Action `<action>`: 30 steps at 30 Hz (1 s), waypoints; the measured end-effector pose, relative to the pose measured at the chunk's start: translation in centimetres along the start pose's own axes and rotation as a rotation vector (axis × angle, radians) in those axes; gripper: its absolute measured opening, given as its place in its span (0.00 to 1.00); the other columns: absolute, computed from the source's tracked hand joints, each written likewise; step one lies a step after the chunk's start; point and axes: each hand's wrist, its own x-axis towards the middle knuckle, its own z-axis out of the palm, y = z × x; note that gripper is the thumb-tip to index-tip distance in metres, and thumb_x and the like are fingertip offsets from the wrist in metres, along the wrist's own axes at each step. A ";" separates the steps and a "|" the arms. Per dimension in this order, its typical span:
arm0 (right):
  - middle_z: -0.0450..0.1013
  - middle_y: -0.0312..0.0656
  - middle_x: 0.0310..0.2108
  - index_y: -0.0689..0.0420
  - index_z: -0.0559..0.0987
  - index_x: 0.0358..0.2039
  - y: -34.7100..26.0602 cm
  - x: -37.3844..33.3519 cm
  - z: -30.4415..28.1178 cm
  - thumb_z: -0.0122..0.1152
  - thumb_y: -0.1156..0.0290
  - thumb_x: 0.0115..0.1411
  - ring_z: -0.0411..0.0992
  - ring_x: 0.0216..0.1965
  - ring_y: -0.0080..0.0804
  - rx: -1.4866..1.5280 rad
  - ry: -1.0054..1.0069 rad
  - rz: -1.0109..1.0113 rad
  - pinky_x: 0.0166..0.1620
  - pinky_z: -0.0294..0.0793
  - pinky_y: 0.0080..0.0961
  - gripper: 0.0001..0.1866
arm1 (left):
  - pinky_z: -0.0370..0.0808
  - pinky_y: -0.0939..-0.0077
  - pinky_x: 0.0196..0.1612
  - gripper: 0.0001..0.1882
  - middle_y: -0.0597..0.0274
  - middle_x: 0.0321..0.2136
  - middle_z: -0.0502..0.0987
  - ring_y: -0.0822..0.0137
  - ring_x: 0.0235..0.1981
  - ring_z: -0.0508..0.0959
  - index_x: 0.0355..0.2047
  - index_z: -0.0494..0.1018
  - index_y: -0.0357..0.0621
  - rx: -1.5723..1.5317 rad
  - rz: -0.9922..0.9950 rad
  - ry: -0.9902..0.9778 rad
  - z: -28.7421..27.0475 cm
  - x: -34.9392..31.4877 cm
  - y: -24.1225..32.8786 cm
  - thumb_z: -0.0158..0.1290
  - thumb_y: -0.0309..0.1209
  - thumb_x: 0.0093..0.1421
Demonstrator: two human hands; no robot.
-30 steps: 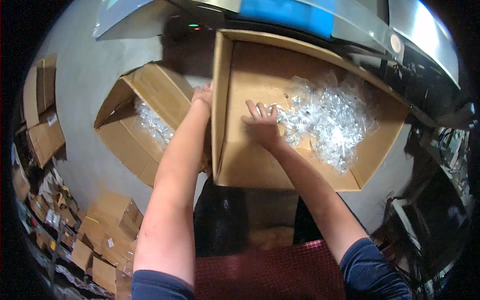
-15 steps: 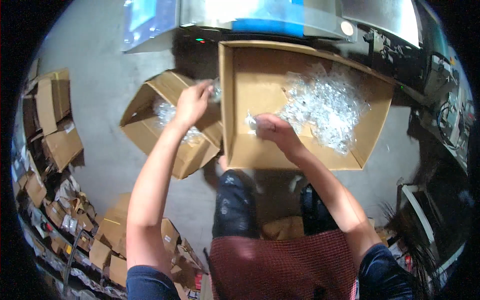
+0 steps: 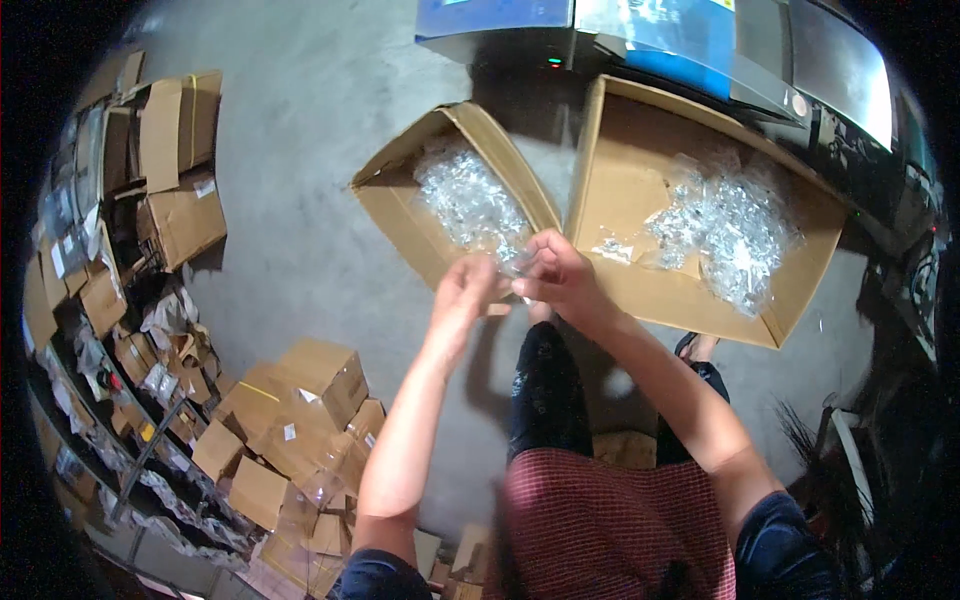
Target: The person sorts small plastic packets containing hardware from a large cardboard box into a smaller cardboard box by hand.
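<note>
My left hand (image 3: 465, 288) and my right hand (image 3: 562, 275) meet near the close edge of the smaller cardboard box (image 3: 395, 215), fingers closed on a small clear plastic bag (image 3: 516, 264) between them. What lies inside the bag is too small to make out. Shiny clear plastic bags (image 3: 462, 185) fill much of that smaller box. To the right stands a larger, shallow cardboard box (image 3: 625, 160), holding a heap of clear packets (image 3: 735, 235) with glinting pieces. A few small loose pieces (image 3: 612, 250) lie on its bottom, left of the heap.
Cardboard cartons (image 3: 300, 400) are piled at the lower left, beside a shelf crowded with boxes and plastic wrap. More cartons (image 3: 185, 205) stand at the far left. A blue and grey machine (image 3: 660, 45) borders the top. My legs are close to both boxes.
My hands have come together over the small bag; the right has left the larger box, and the left has drawn nearer. The view has shifted left, so both boxes appear farther right.
</note>
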 end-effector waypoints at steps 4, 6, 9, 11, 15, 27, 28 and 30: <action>0.73 0.37 0.30 0.63 0.72 0.39 -1.1 1.0 0.9 0.63 0.70 0.58 0.70 0.31 0.23 0.228 0.017 0.195 0.35 0.69 0.20 0.13 | 0.78 0.77 0.35 0.11 0.60 0.33 0.80 0.72 0.31 0.78 0.41 0.76 0.36 -0.085 0.164 -0.013 -0.8 0.0 -1.1 0.53 0.31 0.63; 0.74 0.38 0.30 0.63 0.73 0.40 -0.8 1.7 0.0 0.60 0.68 0.61 0.71 0.30 0.24 0.261 0.005 0.253 0.37 0.71 0.21 0.13 | 0.77 0.78 0.34 0.08 0.62 0.30 0.80 0.73 0.30 0.78 0.38 0.77 0.36 -0.134 0.179 -0.011 -1.2 0.1 -1.5 0.52 0.27 0.62; 0.74 0.38 0.30 0.63 0.73 0.41 0.0 1.8 -1.0 0.60 0.69 0.61 0.71 0.30 0.23 0.246 0.058 0.206 0.37 0.72 0.20 0.12 | 0.77 0.77 0.35 0.09 0.60 0.31 0.80 0.70 0.31 0.79 0.38 0.77 0.35 -0.182 0.229 0.031 -0.8 0.2 -2.6 0.51 0.28 0.64; 0.74 0.37 0.29 0.62 0.73 0.42 0.4 1.4 -2.1 0.59 0.69 0.62 0.71 0.30 0.23 0.196 0.143 0.147 0.38 0.73 0.20 0.12 | 0.78 0.74 0.39 0.11 0.56 0.36 0.80 0.67 0.34 0.80 0.43 0.74 0.35 -0.295 0.187 0.109 -0.6 0.5 -3.2 0.47 0.30 0.67; 0.74 0.36 0.32 0.56 0.70 0.50 1.4 -1.1 -7.9 0.59 0.70 0.62 0.71 0.31 0.22 -0.426 0.512 0.004 0.39 0.73 0.21 0.17 | 0.78 0.66 0.48 0.22 0.50 0.52 0.74 0.56 0.53 0.75 0.52 0.65 0.38 -0.646 -0.147 0.191 -1.7 0.9 -5.7 0.37 0.45 0.72; 0.19 0.62 0.69 0.28 0.41 0.70 4.1 -10.9 -36.6 0.80 0.49 0.35 0.25 0.66 0.80 -1.361 0.765 0.730 0.64 0.53 0.63 0.68 | 0.79 0.69 0.41 0.24 0.54 0.50 0.71 0.64 0.47 0.76 0.61 0.59 0.39 -0.129 0.232 0.142 17.4 0.9 -10.5 0.47 0.35 0.67; 0.20 0.62 0.69 0.27 0.43 0.70 5.4 -10.3 -35.4 0.79 0.50 0.37 0.27 0.66 0.80 -1.339 0.773 0.731 0.64 0.53 0.61 0.66 | 0.79 0.68 0.41 0.24 0.54 0.49 0.72 0.64 0.47 0.75 0.60 0.59 0.39 -0.143 0.206 0.134 18.7 1.6 -11.7 0.48 0.35 0.67; 0.30 0.62 0.70 0.28 0.49 0.69 7.1 -10.5 -35.6 0.77 0.58 0.39 0.38 0.65 0.79 -1.547 0.824 0.700 0.62 0.60 0.59 0.59 | 0.79 0.64 0.43 0.19 0.53 0.50 0.72 0.62 0.49 0.75 0.56 0.65 0.38 -0.241 0.137 0.025 22.3 1.8 -11.6 0.48 0.32 0.66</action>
